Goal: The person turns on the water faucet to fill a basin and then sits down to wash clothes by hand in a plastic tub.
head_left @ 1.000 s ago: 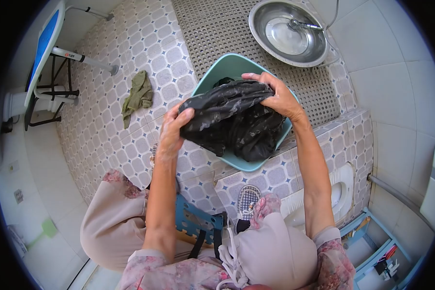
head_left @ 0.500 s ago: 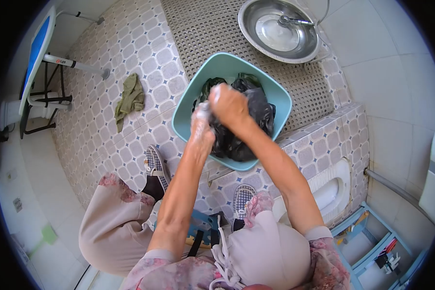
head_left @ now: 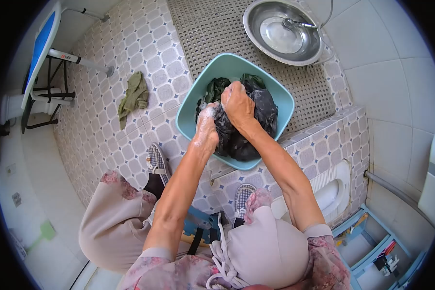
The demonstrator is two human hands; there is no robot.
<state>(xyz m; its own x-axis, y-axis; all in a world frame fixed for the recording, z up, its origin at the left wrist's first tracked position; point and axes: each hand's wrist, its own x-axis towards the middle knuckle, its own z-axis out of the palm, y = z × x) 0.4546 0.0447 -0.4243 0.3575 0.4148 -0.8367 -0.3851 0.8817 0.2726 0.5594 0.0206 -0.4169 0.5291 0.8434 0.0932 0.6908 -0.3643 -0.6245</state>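
Between my legs is a blue stool (head_left: 201, 220); a checkered shoe (head_left: 245, 194) sits just short of the teal tub (head_left: 187, 115). In the tub, my sudsy left hand (head_left: 208, 126) and my right hand (head_left: 239, 106), fingers curled tight, grasp bunched dark cloth (head_left: 266, 111). Beyond, green cloth (head_left: 136, 94) lies leftward, a metal basin (head_left: 305, 48) rightward.

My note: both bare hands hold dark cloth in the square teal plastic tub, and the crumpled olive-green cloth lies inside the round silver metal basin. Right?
No: the crumpled olive-green cloth lies on the patterned tile floor, not inside the round silver metal basin, as the head view shows. The rest stands.
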